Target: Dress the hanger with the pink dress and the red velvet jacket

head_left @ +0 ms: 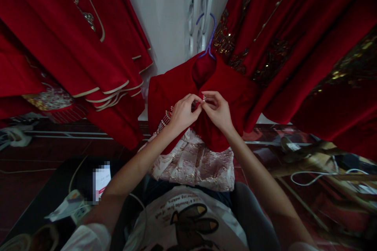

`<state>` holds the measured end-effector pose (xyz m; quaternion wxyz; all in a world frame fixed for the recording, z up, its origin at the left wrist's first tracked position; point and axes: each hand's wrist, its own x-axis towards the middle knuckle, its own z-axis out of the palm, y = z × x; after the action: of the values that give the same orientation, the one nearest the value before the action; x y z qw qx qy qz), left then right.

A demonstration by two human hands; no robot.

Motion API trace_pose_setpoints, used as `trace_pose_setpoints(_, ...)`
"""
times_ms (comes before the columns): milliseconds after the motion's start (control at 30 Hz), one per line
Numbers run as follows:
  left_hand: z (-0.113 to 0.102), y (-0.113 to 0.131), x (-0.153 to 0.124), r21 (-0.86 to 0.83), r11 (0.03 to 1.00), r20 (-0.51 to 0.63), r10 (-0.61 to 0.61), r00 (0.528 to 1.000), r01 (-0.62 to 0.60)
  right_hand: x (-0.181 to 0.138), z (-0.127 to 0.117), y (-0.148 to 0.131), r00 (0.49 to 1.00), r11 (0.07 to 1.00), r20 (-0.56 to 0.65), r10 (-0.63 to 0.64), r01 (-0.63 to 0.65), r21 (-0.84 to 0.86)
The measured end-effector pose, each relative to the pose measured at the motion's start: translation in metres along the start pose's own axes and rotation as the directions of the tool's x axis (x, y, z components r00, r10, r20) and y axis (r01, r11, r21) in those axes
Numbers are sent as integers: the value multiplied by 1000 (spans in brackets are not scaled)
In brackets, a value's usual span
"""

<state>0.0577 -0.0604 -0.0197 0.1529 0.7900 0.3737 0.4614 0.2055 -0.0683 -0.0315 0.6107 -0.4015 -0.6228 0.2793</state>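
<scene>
In front of me a red garment [173,86] with an open neckline hangs on a purple hanger [210,39]. My left hand [185,111] is closed in a pinch at the front edge, just below the neckline. Right beside it my right hand [217,110] pinches a small pearly beaded piece [204,97] between thumb and fingers. The fingertips of both hands meet there and hide what the left ones grip. A beaded trim [165,119] with dangling strands lies by the left wrist. Under the forearms a shiny pale pink fabric [197,164] covers the lap.
Red garments with cream edging [118,82] hang to the left, and red garments with gold sequins [271,59] to the right. Behind the hanger stands a white cabinet door [161,11]. A lit phone [102,178] lies at lower left. White cable [309,176] and wooden pieces lie at right.
</scene>
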Motion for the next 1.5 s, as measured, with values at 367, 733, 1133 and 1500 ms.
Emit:
trace_pose_setpoints(367, -15, -5, -49, -355, 906, 136, -192, 972, 229, -62, 25, 21, 961, 897, 165, -224, 269, -351)
trace_pose_setpoints(733, -39, -31, -91, -202, 959, 218, -153, 964, 198, -56, -8, 37, 1000, 864, 9, 17, -10, -504)
trace_pose_setpoints(1133, -29, -26, -95, -54, 995, 268, -69, 961, 86, -51, -74, -78, 942, 957, 218, 254, -212, -197)
trace_pose_setpoints(1500, -51, -69, -71, -253, 912, 13, -331, 944, 323, -61, 4, -36, 960, 984, 218, 176, -163, -76)
